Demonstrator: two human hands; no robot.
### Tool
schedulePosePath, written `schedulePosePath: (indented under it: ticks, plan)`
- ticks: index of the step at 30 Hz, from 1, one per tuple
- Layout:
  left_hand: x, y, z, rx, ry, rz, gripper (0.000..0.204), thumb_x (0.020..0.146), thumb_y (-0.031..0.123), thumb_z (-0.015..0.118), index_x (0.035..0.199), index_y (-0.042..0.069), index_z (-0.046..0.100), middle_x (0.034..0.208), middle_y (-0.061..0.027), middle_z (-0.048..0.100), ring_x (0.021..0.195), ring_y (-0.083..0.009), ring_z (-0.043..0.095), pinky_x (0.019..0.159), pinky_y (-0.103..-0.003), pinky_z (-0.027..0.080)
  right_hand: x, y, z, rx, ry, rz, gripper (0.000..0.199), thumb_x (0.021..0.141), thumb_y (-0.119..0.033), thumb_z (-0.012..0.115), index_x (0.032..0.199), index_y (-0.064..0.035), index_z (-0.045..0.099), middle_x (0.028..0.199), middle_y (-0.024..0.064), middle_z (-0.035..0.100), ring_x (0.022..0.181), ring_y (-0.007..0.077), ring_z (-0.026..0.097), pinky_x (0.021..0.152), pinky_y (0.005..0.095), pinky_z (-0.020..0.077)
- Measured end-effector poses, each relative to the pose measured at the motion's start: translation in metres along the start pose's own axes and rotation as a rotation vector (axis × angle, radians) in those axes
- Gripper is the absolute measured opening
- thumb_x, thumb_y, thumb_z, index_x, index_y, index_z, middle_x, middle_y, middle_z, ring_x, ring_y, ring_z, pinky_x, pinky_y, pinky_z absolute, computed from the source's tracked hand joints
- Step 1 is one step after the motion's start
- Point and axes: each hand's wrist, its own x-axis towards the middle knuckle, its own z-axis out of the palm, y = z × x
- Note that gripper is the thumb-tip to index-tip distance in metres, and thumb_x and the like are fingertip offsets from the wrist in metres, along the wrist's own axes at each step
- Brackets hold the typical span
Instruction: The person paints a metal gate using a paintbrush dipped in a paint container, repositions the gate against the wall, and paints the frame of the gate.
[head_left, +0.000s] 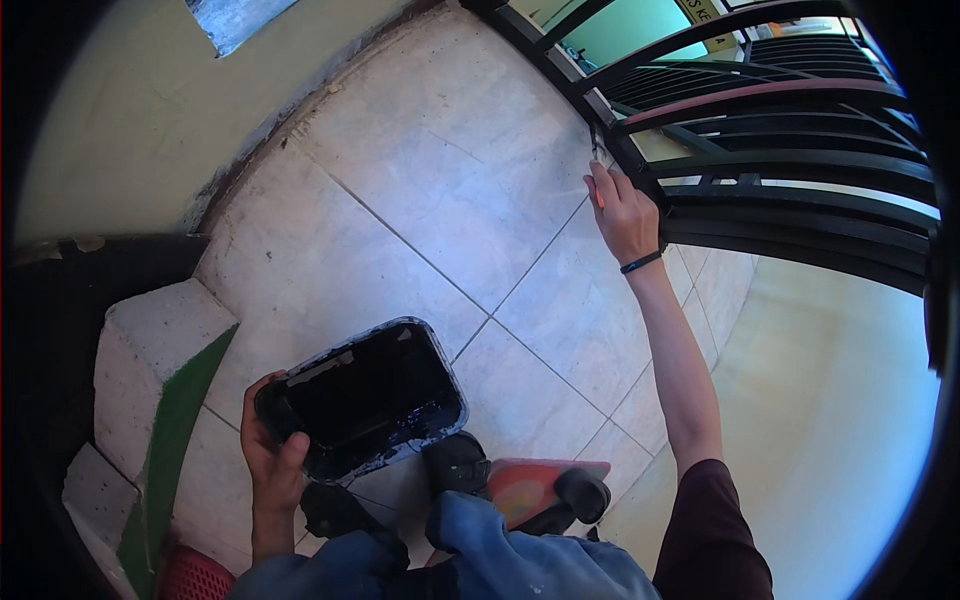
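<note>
R hand (625, 215): gripping slim paintbrush (597, 150), orange handle, bristle end at floor-side edge of blk metal railing's bottom bar (630, 160); actual contact too small to confirm. L hand (272, 455): grasping near-left rim of rect. tray (405, 450), thumb over edge, dark liquid inside (prob. blk paint). Tray above tile floor (400, 140), near shoes.

Step (judged): brushing bar's lower edge. Next move calls for: light strokes along bar, bristles off tiles, tray level; reload if brush dry (load n/v).
</note>
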Motion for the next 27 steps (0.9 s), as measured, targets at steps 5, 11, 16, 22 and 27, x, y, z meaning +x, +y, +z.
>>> schedulePosePath:
  ticks: [5, 11, 16, 22, 27]
  plan:
    - [0.001, -0.003, -0.002, 0.032, 0.009, 0.013, 0.088, 0.081, 0.036, 0.087, 0.146, -0.004, 0.043, 0.134, -0.0119, 0.057, 0.125, -0.0212, 0.059, 0.109, -0.036, 0.046, -0.011, 0.002, -0.002, -0.024, -0.027, 0.026, 0.024, 0.094, -0.02, 0.077, 0.115, -0.0098, 0.071, 0.087, 0.0068, 0.067, 0.063, 0.0236, 0.067, 0.056, 0.0328, 0.053]
    - [-0.004, -0.005, -0.005, 0.019, 0.01, 0.012, 0.087, 0.081, 0.035, 0.087, 0.146, -0.003, 0.044, 0.133, -0.011, 0.058, 0.127, -0.0206, 0.057, 0.111, -0.036, 0.044, 0.005, -0.005, 0.006, 0.049, 0.018, 0.042, 0.022, 0.093, -0.017, 0.078, 0.113, -0.0116, 0.072, 0.09, 0.0072, 0.069, 0.064, 0.0259, 0.068, 0.056, 0.0345, 0.0544]
    - [-0.003, -0.012, -0.004, -0.033, -0.007, 0.053, 0.08, 0.084, 0.026, 0.084, 0.147, -0.001, 0.044, 0.134, -0.0096, 0.059, 0.127, -0.0197, 0.057, 0.112, -0.035, 0.043, -0.034, 0.008, -0.032, 0.004, -0.011, 0.115, 0.021, 0.095, -0.02, 0.075, 0.114, -0.0107, 0.071, 0.086, 0.0081, 0.068, 0.064, 0.0261, 0.067, 0.056, 0.0355, 0.0538]
    - [-0.008, -0.017, -0.008, -0.072, -0.05, 0.096, 0.07, 0.089, 0.015, 0.079, 0.147, 0.0, 0.043, 0.137, -0.0096, 0.059, 0.127, -0.0183, 0.057, 0.112, -0.035, 0.042, -0.077, -0.063, -0.152, 0.176, 0.048, 0.44, 0.018, 0.096, -0.013, 0.075, 0.113, -0.0069, 0.074, 0.088, 0.0116, 0.073, 0.068, 0.0256, 0.072, 0.058, 0.0346, 0.0558]
    - [-0.014, -0.018, -0.01, -0.072, -0.09, 0.094, 0.064, 0.093, 0.013, 0.077, 0.146, 0.002, 0.044, 0.136, -0.0097, 0.06, 0.127, -0.0176, 0.057, 0.112, -0.034, 0.042, -0.107, -0.145, -0.232, 0.576, 0.08, 0.943, 0.018, 0.103, -0.014, 0.067, 0.114, 0.0004, 0.072, 0.087, 0.013, 0.075, 0.063, 0.0136, 0.069, 0.055, 0.0274, 0.0532]
